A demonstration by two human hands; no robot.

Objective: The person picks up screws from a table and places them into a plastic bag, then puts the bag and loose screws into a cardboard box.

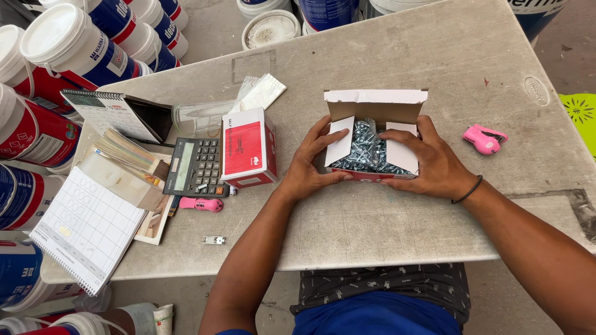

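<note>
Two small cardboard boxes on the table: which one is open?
The box between both hands, flaps up, shiny screws showing. The red and white box beside the calculator is closed.

Both bare forearms extend forward from the lower edge of the view and converge toward the centre. Left hand (308, 162): palm turned inward, fingers spread, thumb pointing right, fingertips curled forward. Right hand (431, 160): palm down, fingers extended leftward, thumb low. A thin dark band circles the right wrist. The hands face each other, apart
</note>
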